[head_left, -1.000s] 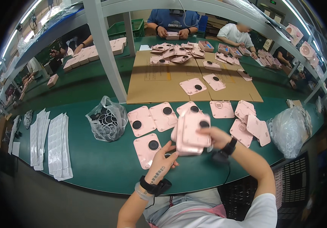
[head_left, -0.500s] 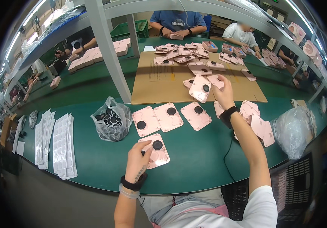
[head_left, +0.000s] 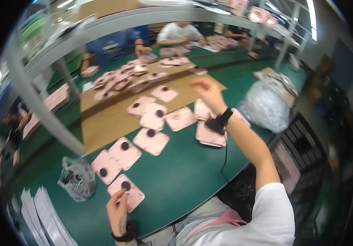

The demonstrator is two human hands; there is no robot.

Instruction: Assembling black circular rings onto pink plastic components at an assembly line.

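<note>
My left hand (head_left: 116, 208) is at a pale pink square panel (head_left: 133, 197) near the table's front edge. Its fingertips rest beside the panel's black round disc (head_left: 126, 186). Something small and dark shows within the curled fingers, too blurred to name. My right hand (head_left: 209, 95) is raised over the right end of the cardboard, blurred, with bent fingers; no object shows in it. Below it lie a plain pink panel (head_left: 181, 119) and stacked panels (head_left: 210, 135). More disc-bearing panels lie in the middle, including one at the cardboard's near edge (head_left: 154, 119).
A cardboard sheet (head_left: 98, 131) carries a pile of pink panels (head_left: 119, 78). A bag of black rings (head_left: 77, 180) and white sticker sheets (head_left: 47, 213) lie left. A clear plastic bag (head_left: 266, 104) is at right. A grey frame post (head_left: 45, 98) stands left; two people work opposite.
The view has swung right and is blurred. My right hand has let go of a disc-bearing panel and moved right, away from it. My left hand stays at the same front panel.
</note>
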